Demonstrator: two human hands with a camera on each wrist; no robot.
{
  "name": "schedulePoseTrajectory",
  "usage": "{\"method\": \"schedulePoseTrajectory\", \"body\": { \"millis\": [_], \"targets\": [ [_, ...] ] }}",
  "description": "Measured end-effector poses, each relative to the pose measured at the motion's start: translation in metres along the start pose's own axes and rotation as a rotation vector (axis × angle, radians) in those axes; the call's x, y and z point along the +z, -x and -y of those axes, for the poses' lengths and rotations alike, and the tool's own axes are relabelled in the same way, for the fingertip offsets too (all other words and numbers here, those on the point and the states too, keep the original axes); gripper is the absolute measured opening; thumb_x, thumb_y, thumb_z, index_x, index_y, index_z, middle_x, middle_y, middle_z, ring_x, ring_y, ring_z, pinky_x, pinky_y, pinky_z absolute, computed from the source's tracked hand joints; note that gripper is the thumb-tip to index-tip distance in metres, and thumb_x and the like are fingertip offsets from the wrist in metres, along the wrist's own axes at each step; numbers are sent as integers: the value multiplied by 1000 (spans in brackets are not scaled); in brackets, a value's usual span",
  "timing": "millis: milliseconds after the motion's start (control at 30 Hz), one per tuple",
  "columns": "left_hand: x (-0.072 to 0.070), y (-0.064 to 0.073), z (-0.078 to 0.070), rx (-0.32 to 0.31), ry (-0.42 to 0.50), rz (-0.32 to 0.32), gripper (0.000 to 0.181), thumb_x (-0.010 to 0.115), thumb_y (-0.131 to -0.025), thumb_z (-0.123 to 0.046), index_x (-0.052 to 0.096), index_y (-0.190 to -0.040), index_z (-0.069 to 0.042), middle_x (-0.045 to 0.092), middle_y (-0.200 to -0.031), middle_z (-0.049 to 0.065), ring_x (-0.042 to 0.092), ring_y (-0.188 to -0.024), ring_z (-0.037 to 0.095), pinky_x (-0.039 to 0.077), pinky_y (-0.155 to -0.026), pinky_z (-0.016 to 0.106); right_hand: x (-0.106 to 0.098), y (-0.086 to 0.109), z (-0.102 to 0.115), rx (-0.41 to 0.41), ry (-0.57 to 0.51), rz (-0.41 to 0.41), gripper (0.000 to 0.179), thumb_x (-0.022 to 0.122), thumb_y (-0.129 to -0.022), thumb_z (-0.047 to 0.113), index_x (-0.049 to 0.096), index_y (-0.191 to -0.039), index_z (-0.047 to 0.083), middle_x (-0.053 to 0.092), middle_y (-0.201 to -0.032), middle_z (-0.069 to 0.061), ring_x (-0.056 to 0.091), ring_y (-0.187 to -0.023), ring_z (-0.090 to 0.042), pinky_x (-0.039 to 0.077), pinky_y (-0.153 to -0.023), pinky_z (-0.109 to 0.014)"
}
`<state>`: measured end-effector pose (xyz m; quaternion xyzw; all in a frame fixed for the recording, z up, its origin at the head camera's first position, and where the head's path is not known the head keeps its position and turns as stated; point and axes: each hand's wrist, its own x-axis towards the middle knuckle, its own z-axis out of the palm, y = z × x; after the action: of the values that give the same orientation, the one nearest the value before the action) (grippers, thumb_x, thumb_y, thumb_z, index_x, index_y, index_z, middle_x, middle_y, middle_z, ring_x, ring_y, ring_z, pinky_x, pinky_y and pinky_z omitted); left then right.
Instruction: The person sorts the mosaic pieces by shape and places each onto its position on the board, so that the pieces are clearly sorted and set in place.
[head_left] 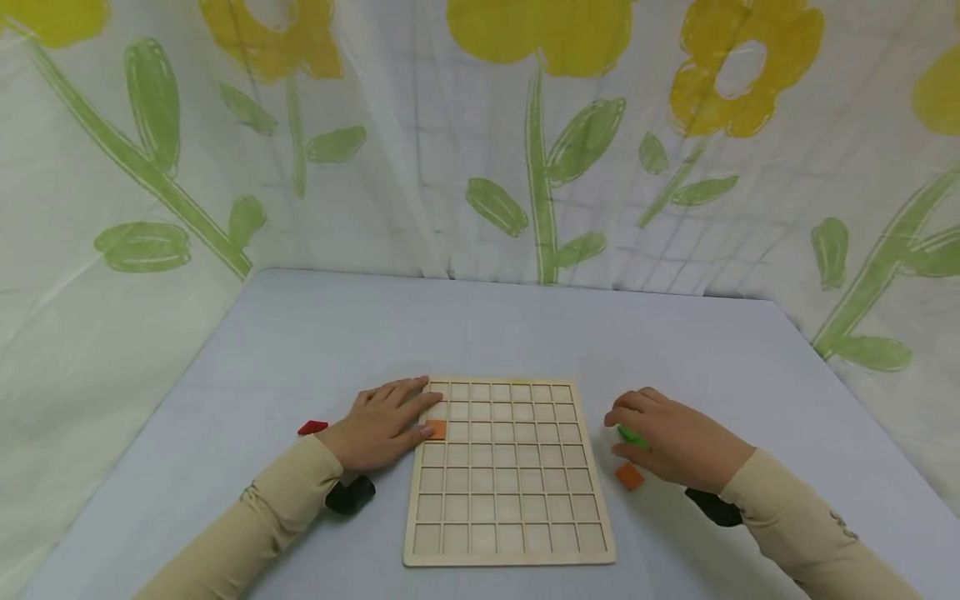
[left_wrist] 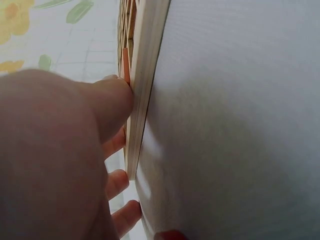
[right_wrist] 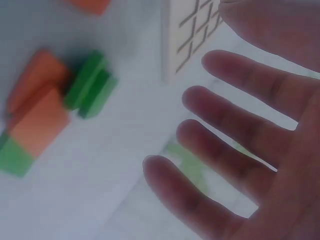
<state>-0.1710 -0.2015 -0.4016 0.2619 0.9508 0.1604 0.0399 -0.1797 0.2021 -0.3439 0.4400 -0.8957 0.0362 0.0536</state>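
Note:
A light wooden grid board (head_left: 510, 560) lies on the table with an orange square tile (head_left: 437, 430) in its left column, third row from the top. My left hand (head_left: 378, 429) rests at the board's upper left edge, fingers fairly straight, thumb tip touching that orange tile. In the left wrist view the thumb lies against the board's side (left_wrist: 145, 65), just by the tile. Right of the board, my right hand (head_left: 678, 437) hovers over loose pieces, its fingers spread and holding nothing. Below it are green pieces (right_wrist: 92, 85) and orange pieces (right_wrist: 42, 122), partly hidden in the head view.
A single orange tile (head_left: 629, 477) lies between the board and my right wrist. To the left of my left hand is a red piece (head_left: 311, 427). Black objects (head_left: 350, 495) show under both wrists. A flowered curtain (head_left: 405, 167) hangs behind the table.

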Motion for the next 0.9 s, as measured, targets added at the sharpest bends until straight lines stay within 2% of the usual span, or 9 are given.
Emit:
{"method": "schedulePoseTrajectory", "body": {
  "millis": [333,467,667,900],
  "targets": [
    [0,1,1,-1,18,-12,49,42,-101,-42,41,-144,-19,30,-154,11,30,-138,36,28,-99,59,9,24,-18,42,-1,11,27,78,-80,18,65,-103,15,60,-102,5,55,-92,-11,51,-74,-25],
    [0,0,0,-8,12,-4,50,41,-101,-44,40,-145,-20,29,-154,10,30,-139,35,28,-100,58,12,33,-23,99,-17,23,29,77,-81,21,64,-107,16,60,-104,7,56,-91,-8,52,-73,-24],
    [-2,0,-4,-1,21,-10,49,42,-101,-43,41,-144,-18,31,-154,10,30,-138,36,29,-98,59,20,47,-28,171,-19,1,31,77,-81,27,64,-108,20,59,-105,10,59,-93,-7,52,-74,-24],
    [-1,-1,-1,-3,23,11,51,40,-102,-44,39,-146,-19,28,-155,10,28,-139,36,27,-100,60,22,56,-33,207,-3,65,37,80,-78,20,63,-111,17,61,-109,6,62,-97,-13,53,-77,-27]
  ]
}}
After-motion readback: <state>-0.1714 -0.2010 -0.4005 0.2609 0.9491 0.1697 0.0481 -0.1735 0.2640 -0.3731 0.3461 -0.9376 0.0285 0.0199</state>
